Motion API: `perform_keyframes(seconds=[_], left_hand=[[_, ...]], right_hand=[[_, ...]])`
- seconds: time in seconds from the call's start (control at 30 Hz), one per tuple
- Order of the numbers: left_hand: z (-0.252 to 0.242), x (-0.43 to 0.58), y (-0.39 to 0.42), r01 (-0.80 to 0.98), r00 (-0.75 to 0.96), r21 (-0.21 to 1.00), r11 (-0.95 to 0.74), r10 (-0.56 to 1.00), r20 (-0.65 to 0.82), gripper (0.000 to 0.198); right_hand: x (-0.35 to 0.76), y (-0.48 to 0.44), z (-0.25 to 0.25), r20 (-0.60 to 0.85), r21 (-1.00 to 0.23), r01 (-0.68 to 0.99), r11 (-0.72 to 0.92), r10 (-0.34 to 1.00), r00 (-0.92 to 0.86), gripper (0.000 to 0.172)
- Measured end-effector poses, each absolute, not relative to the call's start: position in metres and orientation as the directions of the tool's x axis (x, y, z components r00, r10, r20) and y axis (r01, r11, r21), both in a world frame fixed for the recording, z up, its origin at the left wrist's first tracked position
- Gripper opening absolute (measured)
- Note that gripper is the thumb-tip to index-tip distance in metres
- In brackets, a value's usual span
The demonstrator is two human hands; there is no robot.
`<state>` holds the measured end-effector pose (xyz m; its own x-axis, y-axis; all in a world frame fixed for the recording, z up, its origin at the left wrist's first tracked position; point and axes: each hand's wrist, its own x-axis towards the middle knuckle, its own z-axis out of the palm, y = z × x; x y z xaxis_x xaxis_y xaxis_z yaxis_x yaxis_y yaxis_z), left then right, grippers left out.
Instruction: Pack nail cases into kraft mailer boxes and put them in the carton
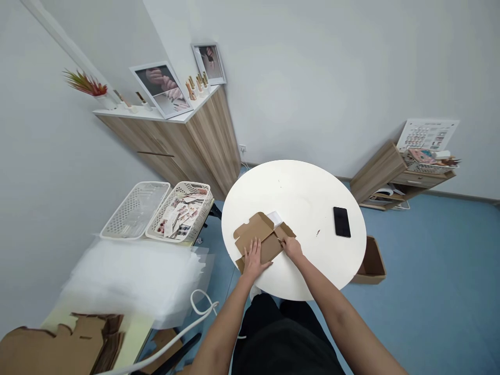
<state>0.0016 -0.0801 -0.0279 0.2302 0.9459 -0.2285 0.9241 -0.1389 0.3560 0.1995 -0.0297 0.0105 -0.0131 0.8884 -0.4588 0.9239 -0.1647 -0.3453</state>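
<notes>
A brown cardboard box (255,227), partly folded with its flaps up, lies near the front left of the round white table (297,182). My left hand (253,260) presses flat on it with the fingers spread. At the right side of the box my right hand (291,247) has its fingers curled around a side flap (286,229). The fingertips there are partly hidden. Just behind the box, a small white sheet (275,217) shows, partly covered by the cardboard.
A black phone (342,222) lies on the table's right. To the left stand two white baskets, an empty-looking one (135,211) and one with printed cards (180,212). White sheets (136,276) and stacked cardboard (58,346) lie nearer. An open carton (371,263) sits on the floor.
</notes>
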Motion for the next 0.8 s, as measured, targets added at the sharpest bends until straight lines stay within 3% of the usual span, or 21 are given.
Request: perform_keyframes(seconds=[0.1, 0.17, 0.23, 0.27, 0.33, 0.43, 0.6, 0.8], left_hand=[[-0.031, -0.004, -0.082, 0.907, 0.269, 0.383, -0.175, 0.941, -0.207, 0.098], [-0.031, -0.006, -0.083, 0.909, 0.274, 0.372, -0.186, 0.941, -0.199, 0.094], [-0.03, -0.006, -0.083, 0.916, 0.271, 0.354, -0.187, 0.941, -0.202, 0.093], [-0.029, -0.005, -0.083, 0.919, 0.269, 0.348, -0.186, 0.94, -0.208, 0.092], [-0.026, -0.003, -0.083, 0.923, 0.265, 0.343, -0.176, 0.936, -0.232, 0.093], [-0.022, -0.002, -0.083, 0.928, 0.254, 0.338, -0.154, 0.927, -0.277, 0.096], [-0.021, -0.001, -0.085, 0.931, 0.258, 0.33, -0.156, 0.92, -0.294, 0.099], [-0.025, 0.002, -0.088, 0.938, 0.234, 0.318, -0.136, 0.927, -0.292, 0.104]], right_hand=[[0.202, -0.033, 0.01, -0.392, -0.413, 0.892, -0.182, 0.92, 0.006, 0.016], [0.206, -0.034, 0.011, -0.261, -0.445, 0.881, -0.164, 0.964, 0.047, 0.014], [0.21, -0.031, 0.013, -0.13, -0.471, 0.86, -0.197, 0.98, 0.153, 0.019], [0.213, -0.028, 0.014, -0.132, -0.492, 0.832, -0.255, 0.967, 0.218, 0.024], [0.217, -0.021, 0.016, -0.279, -0.526, 0.746, -0.408, 0.912, 0.302, 0.033], [0.219, -0.012, 0.017, -0.505, -0.521, 0.659, -0.543, 0.818, 0.275, 0.046], [0.211, -0.011, 0.018, -0.552, -0.531, 0.67, -0.518, 0.812, 0.191, 0.053], [0.194, -0.023, 0.021, -0.545, -0.555, 0.7, -0.449, 0.832, 0.102, 0.027]])
